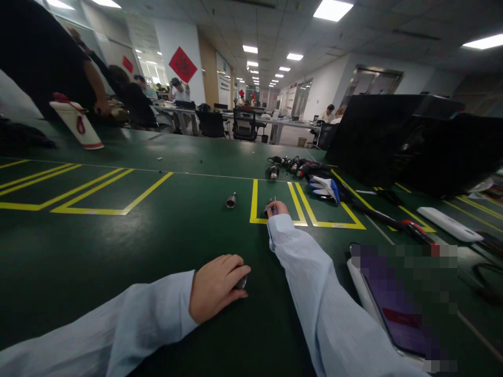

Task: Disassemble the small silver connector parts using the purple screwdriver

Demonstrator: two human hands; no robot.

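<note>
My left hand (218, 286) rests low over the green table, its fingers curled round a dark, rounded metal piece (241, 283) that is mostly hidden. Farther forward, my right hand (280, 209) is closed on a small metal part (268, 210) with a thin stem sticking up. That hand is inside a yellow-taped rectangle (254, 201), near its front edge. To the left of the rectangle, a similar cup-shaped metal part with a narrow stem (231, 200) lies on the table, touched by neither hand.
Beyond my right hand are several metal pieces (273, 173) and a white-and-blue glove (324, 188). A phone-like device (393, 309) lies beside my right forearm. Dark monitors (377, 139) stand at right, a white cup (78, 124) at left, with a person (47, 57) behind it.
</note>
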